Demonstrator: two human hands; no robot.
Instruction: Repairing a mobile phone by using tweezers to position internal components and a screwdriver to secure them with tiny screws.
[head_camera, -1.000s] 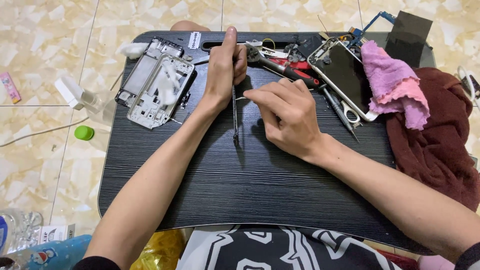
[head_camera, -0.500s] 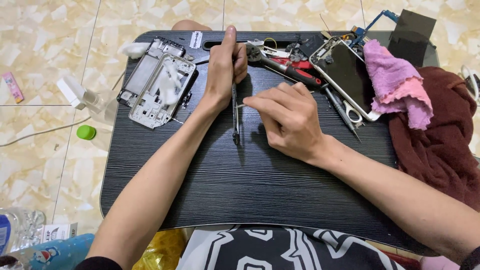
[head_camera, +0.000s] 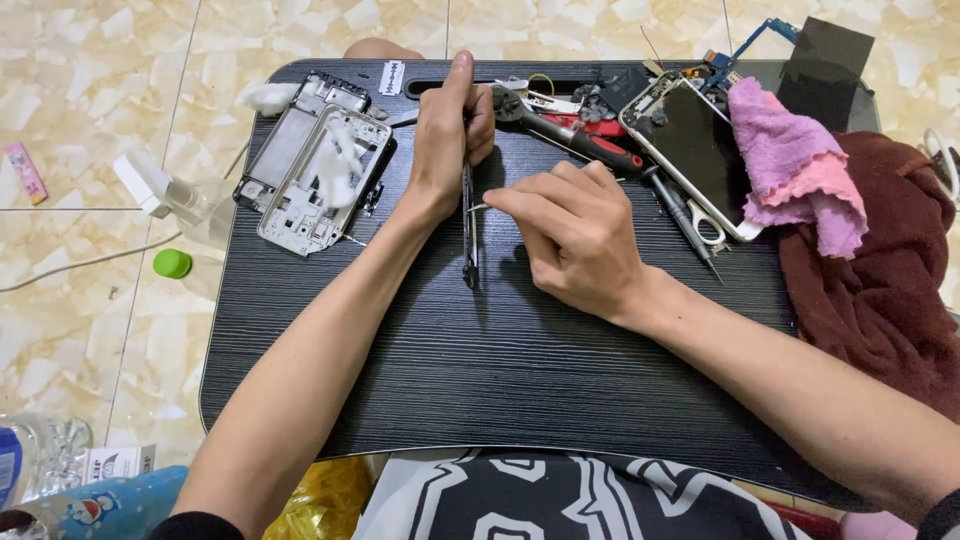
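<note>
Both forearms bare from wrist to above the elbow; left hand (head_camera: 445, 135) and right hand (head_camera: 575, 240) ungloved, no rings, watch or bands visible. Dark sleeve edges (head_camera: 190, 525) show at the bottom corners. Black shirt (head_camera: 560, 500) with large white block print across the front.

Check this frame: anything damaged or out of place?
Yes. A stripped phone frame lies askew at the lap desk's far left corner, overhanging its edge. A green cap sits loose on the floor.
</note>
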